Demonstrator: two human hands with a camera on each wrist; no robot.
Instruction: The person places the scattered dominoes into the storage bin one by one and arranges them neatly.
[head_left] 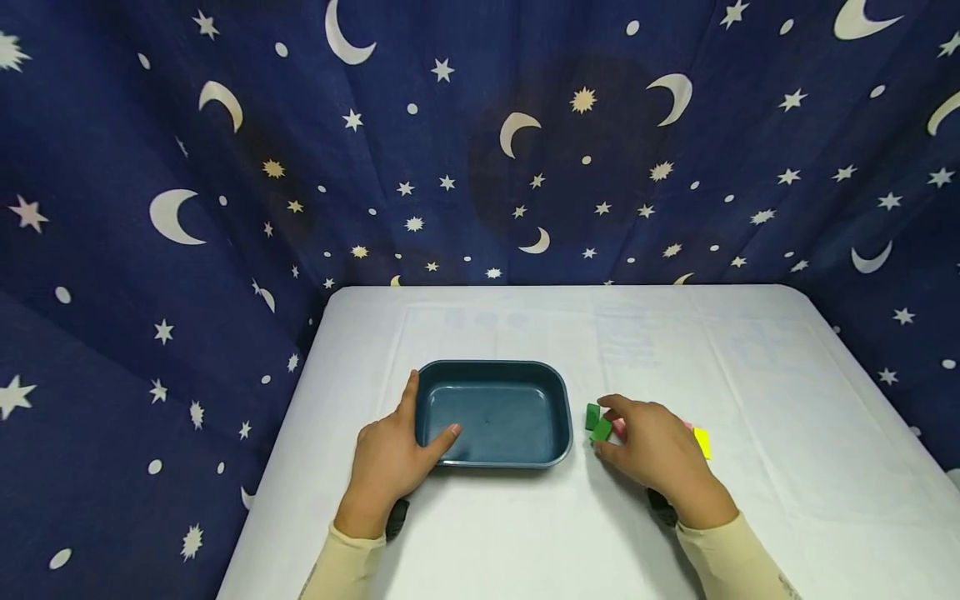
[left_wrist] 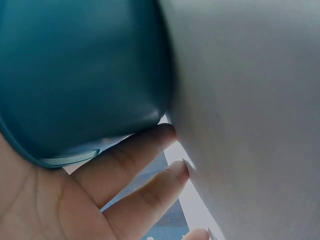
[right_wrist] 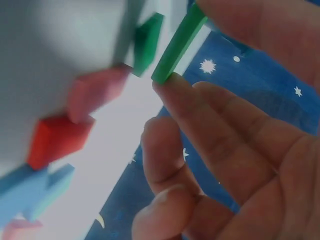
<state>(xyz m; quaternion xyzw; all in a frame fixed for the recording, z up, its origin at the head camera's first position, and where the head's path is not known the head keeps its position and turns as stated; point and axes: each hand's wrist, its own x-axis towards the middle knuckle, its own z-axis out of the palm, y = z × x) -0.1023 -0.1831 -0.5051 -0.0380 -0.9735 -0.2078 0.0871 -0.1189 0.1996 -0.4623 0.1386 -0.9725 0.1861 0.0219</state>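
A dark teal rectangular tub (head_left: 487, 417) stands on the table, its inside bare. My left hand (head_left: 390, 458) holds it at the left end, thumb over the rim and fingers along the outer wall. In the right wrist view a green block (right_wrist: 179, 45) is pinched between the thumb and a fingertip of my right hand (head_left: 660, 446). Another green block (head_left: 592, 416) lies just beyond those fingertips. Below the hand run a pink block (right_wrist: 97, 92), a red block (right_wrist: 62, 140) and a blue block (right_wrist: 20, 195). A yellow piece (head_left: 702, 442) shows past the hand's right side.
A white cloth covers the table (head_left: 750, 367). Behind it and along the sides hangs a dark blue curtain (head_left: 450, 150) with moons and stars. The row of blocks lies right of the tub, partly hidden by the right hand.
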